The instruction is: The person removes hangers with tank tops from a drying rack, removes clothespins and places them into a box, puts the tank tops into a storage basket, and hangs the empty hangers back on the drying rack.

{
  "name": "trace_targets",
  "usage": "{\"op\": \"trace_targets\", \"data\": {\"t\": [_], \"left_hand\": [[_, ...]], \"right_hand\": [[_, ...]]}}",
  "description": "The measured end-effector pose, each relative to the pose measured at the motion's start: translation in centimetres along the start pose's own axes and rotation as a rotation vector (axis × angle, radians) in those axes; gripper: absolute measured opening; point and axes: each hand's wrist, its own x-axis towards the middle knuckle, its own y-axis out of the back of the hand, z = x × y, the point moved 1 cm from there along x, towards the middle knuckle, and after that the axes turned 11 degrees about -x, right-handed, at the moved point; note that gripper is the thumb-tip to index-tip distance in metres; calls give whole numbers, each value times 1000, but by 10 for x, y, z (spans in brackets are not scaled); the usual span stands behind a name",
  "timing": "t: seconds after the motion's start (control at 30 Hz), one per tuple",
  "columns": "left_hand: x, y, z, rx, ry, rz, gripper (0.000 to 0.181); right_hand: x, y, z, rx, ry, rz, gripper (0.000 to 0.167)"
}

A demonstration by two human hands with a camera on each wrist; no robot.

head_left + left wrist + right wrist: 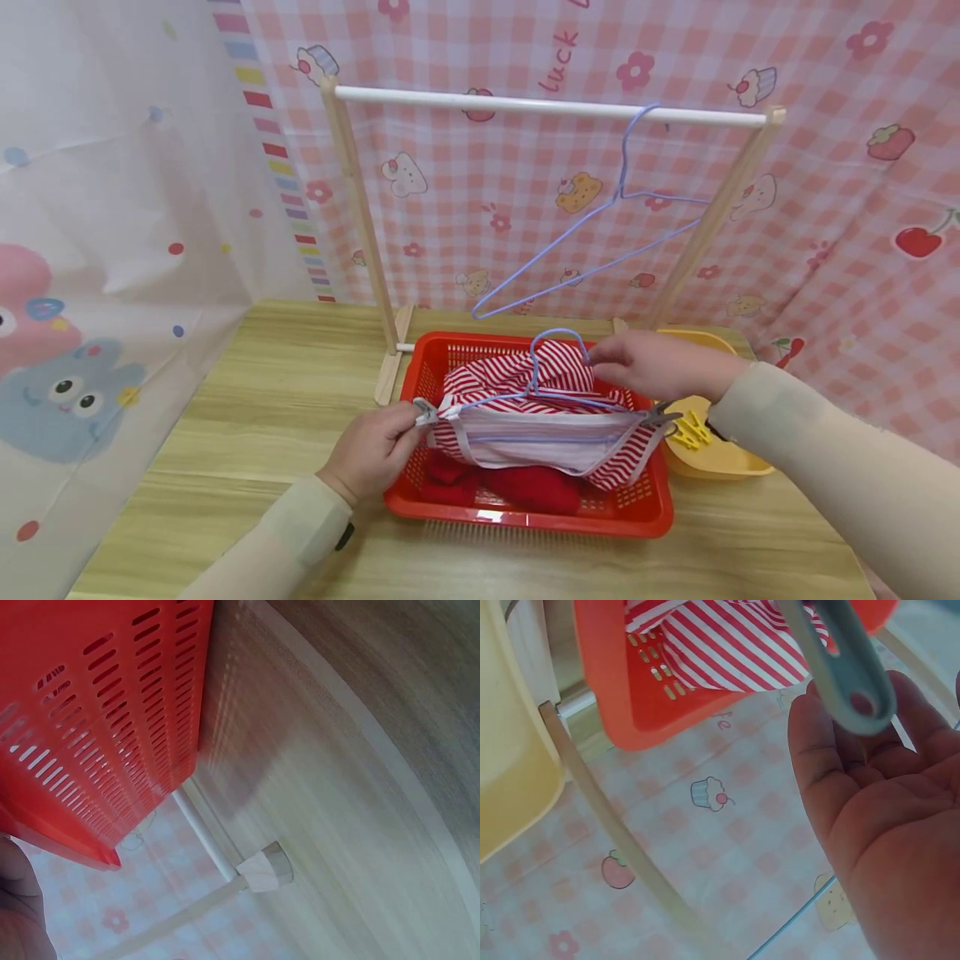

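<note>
A red-and-white striped garment [622, 462] lies over a blue hanger [534, 367] in a red basket [525, 521]. Grey clips hold the garment's left and right ends, the left clip [425, 412] and the right clip [658, 414]. My left hand [371, 450] pinches the left clip between thumb and fingers; only part of that hand [19, 907] shows in the left wrist view. Beside the upright hanger hook is my right hand [667, 362], fingertips near its tip. The right wrist view shows this hand [892, 802] with loosely bent fingers behind a grey clip [847, 675].
A rack with a white bar [525, 105] and wooden posts stands behind the basket, another blue hanger [551, 246] hanging from it. Right of the basket, a yellow container [720, 467] holds several yellow clips [692, 431]. Red cloth [532, 490] lies in the basket's front.
</note>
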Motion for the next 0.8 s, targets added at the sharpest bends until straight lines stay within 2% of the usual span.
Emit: {"op": "trace_targets", "data": {"t": [0.37,0.8], "left_hand": [[3,0,-1,30,48,22,7],[6,0,-4,54,65,46,3]], "right_hand": [[-21,-6,16,98,-109,18,41],[-44,-19,37,194,-120,97,49]]}}
